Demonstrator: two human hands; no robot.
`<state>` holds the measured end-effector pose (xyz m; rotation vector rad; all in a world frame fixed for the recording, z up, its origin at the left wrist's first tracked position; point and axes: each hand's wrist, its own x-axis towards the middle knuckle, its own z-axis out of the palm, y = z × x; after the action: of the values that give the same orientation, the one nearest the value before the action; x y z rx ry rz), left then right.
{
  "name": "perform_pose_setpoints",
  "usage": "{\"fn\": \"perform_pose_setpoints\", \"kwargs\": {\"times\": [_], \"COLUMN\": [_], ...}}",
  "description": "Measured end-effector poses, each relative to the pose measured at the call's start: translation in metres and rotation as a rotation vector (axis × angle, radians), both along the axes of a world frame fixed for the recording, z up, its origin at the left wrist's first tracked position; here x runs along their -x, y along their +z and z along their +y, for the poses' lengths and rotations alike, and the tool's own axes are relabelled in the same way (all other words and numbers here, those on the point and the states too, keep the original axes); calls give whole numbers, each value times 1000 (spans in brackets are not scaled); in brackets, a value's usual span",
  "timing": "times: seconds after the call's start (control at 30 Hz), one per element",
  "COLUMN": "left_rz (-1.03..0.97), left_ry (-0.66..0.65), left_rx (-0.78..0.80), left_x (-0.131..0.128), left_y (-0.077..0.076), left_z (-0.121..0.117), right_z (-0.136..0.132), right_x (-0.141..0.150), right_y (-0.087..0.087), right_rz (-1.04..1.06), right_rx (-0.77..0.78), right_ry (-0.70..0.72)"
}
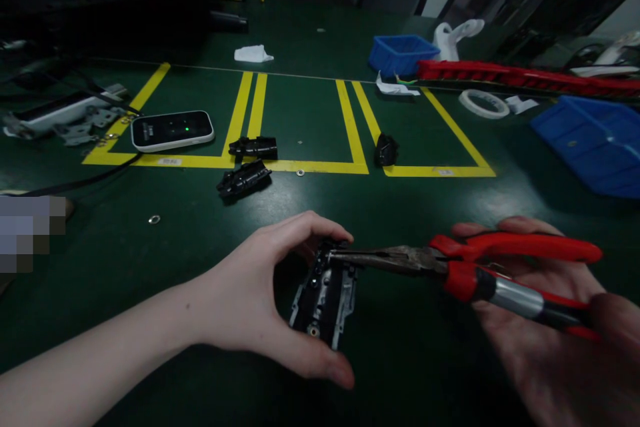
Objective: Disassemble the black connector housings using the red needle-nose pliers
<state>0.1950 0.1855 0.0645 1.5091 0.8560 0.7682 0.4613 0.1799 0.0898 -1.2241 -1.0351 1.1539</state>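
My left hand (285,300) grips a small black and grey metal housing (325,297) between thumb and fingers, held above the green table. Its inner side faces up, and a small brass-coloured round part shows near its lower end. In my right hand (540,320) lies a pair of needle-nose pliers (470,263) with red and black handles. The plier tips touch the upper end of the housing; whether they pinch anything there I cannot tell. Beyond my left hand lie two black plastic shells (245,179), and another black piece (387,150) sits farther right.
A white-edged device (173,130) with a green light and a cable is at left. Blue bins (595,143) stand at right, near a tape roll (483,104) and a red strip (525,77). Metal rings (154,219) lie on the table. Part of another person shows at the left edge.
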Motion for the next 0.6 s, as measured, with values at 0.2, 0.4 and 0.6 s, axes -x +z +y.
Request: {"fn": "perform_pose_setpoints", "kwargs": {"times": [0.2, 0.4, 0.6], "left_rz": [-79, -93, -36], "left_ry": [-13, -38, -17], "left_rx": [-42, -101, -148], "left_x": [2, 3, 1], "left_y": [-3, -4, -3], "left_z": [2, 6, 4], "right_z": [-5, -16, -9], "right_x": [-7, -15, -15], "right_y": [-4, -15, -14], "right_rz": [-12, -63, 3], "right_rx": [-24, -80, -44], "right_ry": [-15, -11, -15]}}
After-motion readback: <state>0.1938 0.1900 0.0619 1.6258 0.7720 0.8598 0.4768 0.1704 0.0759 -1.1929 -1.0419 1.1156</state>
